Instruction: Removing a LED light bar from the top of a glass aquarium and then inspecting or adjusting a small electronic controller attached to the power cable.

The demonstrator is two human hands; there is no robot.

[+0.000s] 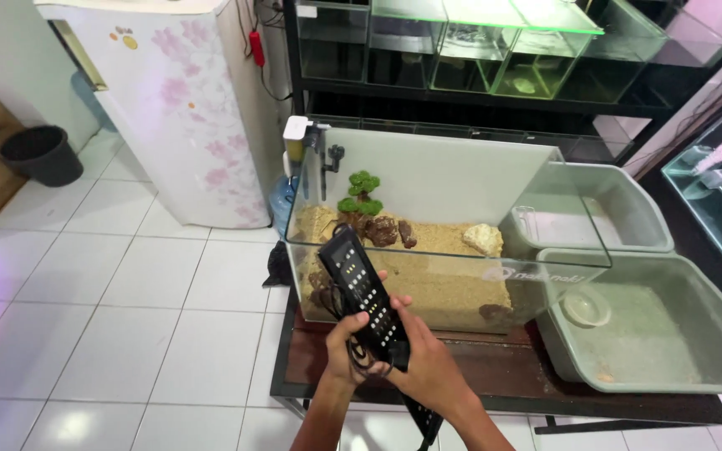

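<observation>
Both your hands, left hand [346,344] and right hand [428,367], grip a black light bar [365,299] before the glass aquarium [428,250]; its dangling cord could snag the rim.

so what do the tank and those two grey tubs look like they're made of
Tank: clear glass, going by its see-through walls and sharp straight edges. Near grey tub and far grey tub: probably matte moulded plastic, with rounded rims and dull, scuffed surfaces.
</observation>
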